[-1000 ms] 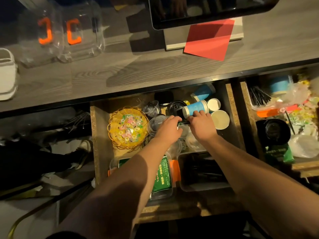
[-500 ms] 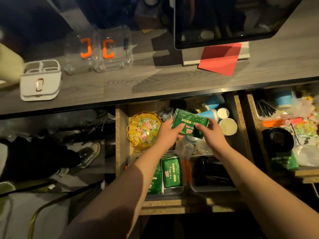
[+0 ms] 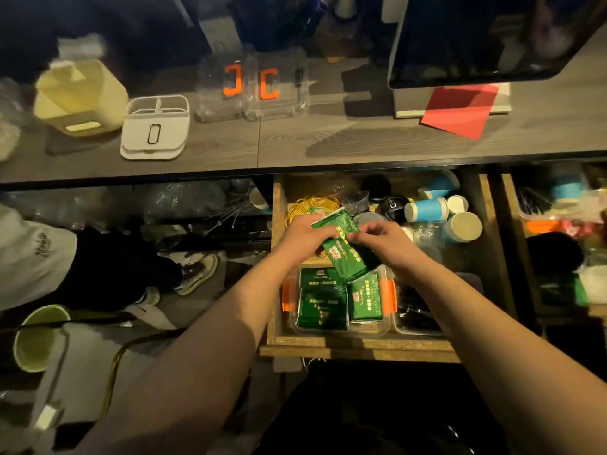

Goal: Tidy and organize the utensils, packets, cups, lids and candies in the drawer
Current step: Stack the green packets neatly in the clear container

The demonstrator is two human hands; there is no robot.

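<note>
- 2 green packets (image 3: 341, 249) are being held above the open drawer (image 3: 358, 344), just behind the clear tray (image 3: 338, 328) with orange clips at the drawer's front.
- The upper packet is being gripped at its left end by the left hand (image 3: 303, 239); the grip of the right hand (image 3: 382, 239) is being kept narrow, with fingertips pinching the packets' right edge.
- More green packets are being kept flat inside that tray, directly below the held ones.
- The packets are being judged light, soft and crinkly, with a glossy wrapper that may slip; a pinch at the sealed edges or across the short sides is being judged safest.
- Behind the tray, blue paper cups (image 3: 427, 210) are lying on their sides and a yellow wicker basket (image 3: 312, 206) is being partly hidden by the left hand.
- Red and pale characters are being shown on the packets, but they are too blurred to be read.
- No brand is being made out on the cups.
</note>
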